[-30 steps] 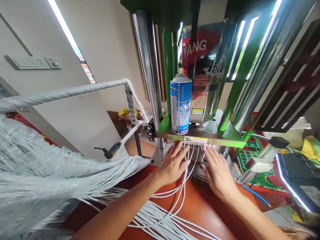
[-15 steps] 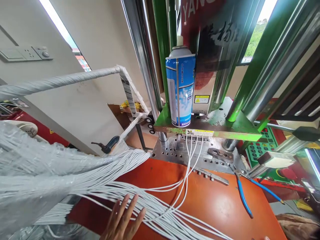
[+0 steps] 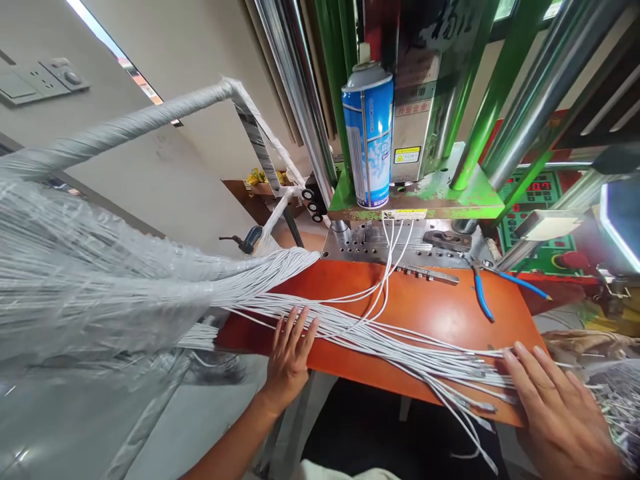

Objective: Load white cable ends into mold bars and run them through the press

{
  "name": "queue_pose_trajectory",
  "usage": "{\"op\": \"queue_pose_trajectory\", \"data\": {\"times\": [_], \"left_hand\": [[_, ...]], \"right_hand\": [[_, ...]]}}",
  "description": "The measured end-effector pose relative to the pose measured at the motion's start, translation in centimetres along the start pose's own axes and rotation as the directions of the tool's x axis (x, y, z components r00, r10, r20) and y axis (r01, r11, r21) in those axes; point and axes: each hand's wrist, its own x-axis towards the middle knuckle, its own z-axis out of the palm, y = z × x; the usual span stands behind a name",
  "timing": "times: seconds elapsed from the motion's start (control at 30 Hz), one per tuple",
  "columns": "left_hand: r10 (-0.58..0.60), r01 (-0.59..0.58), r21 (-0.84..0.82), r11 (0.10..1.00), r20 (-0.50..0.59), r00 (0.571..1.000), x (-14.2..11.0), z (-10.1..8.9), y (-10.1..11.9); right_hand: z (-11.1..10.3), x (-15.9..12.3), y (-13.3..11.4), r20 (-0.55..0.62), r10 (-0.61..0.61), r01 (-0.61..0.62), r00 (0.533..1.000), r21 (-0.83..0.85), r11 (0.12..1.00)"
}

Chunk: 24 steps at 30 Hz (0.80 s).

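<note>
My left hand (image 3: pixel 289 355) lies flat with fingers spread on a bundle of white cables (image 3: pixel 380 340) that runs across the orange table (image 3: pixel 440 313). My right hand (image 3: pixel 555 397) rests open at the table's right front corner, fingers stretched over the cables' metal-tipped ends. Several other white cables (image 3: pixel 387 267) lead up into the metal mould (image 3: pixel 395 240) under the green press plate (image 3: pixel 430 200).
A blue spray can (image 3: pixel 369 133) stands on the green plate between chrome columns. Blue-handled pliers (image 3: pixel 483 297) lie on the table's right side. A thick plastic-wrapped cable mass (image 3: pixel 90 280) hangs at the left over a wrapped rail. A red-and-green control panel (image 3: pixel 535 200) sits to the right.
Both hands have drawn back from the mould to the table's front edge. They now rest on the cable bundle, and the view has tilted down and pulled away from the press.
</note>
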Motion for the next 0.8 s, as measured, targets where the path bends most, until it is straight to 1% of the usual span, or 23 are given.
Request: {"op": "queue_pose_trajectory", "data": {"times": [0.1, 0.17, 0.27, 0.33, 0.4, 0.47, 0.5, 0.6, 0.7, 0.77, 0.8], "left_hand": [[-0.001, 0.001, 0.004, 1.000, 0.004, 1.000, -0.1, 0.1, 0.0], [0.012, -0.012, -0.022, 1.000, 0.023, 1.000, -0.1, -0.3, -0.2], [0.061, -0.053, -0.172, 0.984, 0.042, 0.997, 0.1, -1.5, -0.4], [0.054, -0.057, -0.306, 0.950, -0.016, 0.998, 0.6, -2.5, -0.2], [-0.002, -0.042, -0.412, 0.910, -0.104, 0.995, 1.8, -3.4, 0.4], [-0.049, -0.037, -0.500, 0.865, -0.159, 0.986, 3.9, -3.9, 1.5], [-0.052, -0.049, -0.543, 0.838, -0.170, 0.984, 5.2, -4.0, 2.3], [-0.009, -0.105, -0.684, 0.722, -0.161, 0.987, 9.9, -3.7, 4.9], [0.019, -0.126, -0.790, 0.600, -0.144, 0.989, 14.7, -2.3, 7.0], [0.068, -0.149, -0.804, 0.576, -0.134, 0.989, 17.7, -0.9, 7.7], [0.135, -0.186, -0.789, 0.586, -0.132, 0.982, 19.0, -0.1, 7.8]], "right_hand": [[0.0, 0.3, -0.3, -0.024, -0.023, 0.021, 0.999, -0.058, 0.998], [-0.1, 0.4, 0.1, -0.028, -0.054, 0.052, 0.998, -0.073, 0.996], [-0.9, 0.6, 1.2, 0.009, -0.123, 0.124, 0.992, -0.033, 0.992], [-1.8, 1.3, 1.5, 0.043, -0.162, 0.159, 0.986, 0.054, 0.986], [-2.9, 3.0, 0.7, 0.077, -0.186, 0.172, 0.979, 0.162, 0.972], [-3.5, 5.8, -1.3, 0.131, -0.192, 0.154, 0.973, 0.258, 0.954], [-3.6, 7.5, -2.7, 0.176, -0.192, 0.133, 0.965, 0.299, 0.945], [-3.0, 12.7, -7.6, 0.337, -0.232, 0.093, 0.912, 0.380, 0.920], [-1.8, 16.7, -11.8, 0.452, -0.257, 0.099, 0.854, 0.343, 0.934], [-1.1, 18.2, -13.4, 0.537, -0.253, 0.097, 0.804, 0.302, 0.948], [-0.9, 18.7, -13.7, 0.576, -0.266, 0.092, 0.773, 0.314, 0.945]]}}
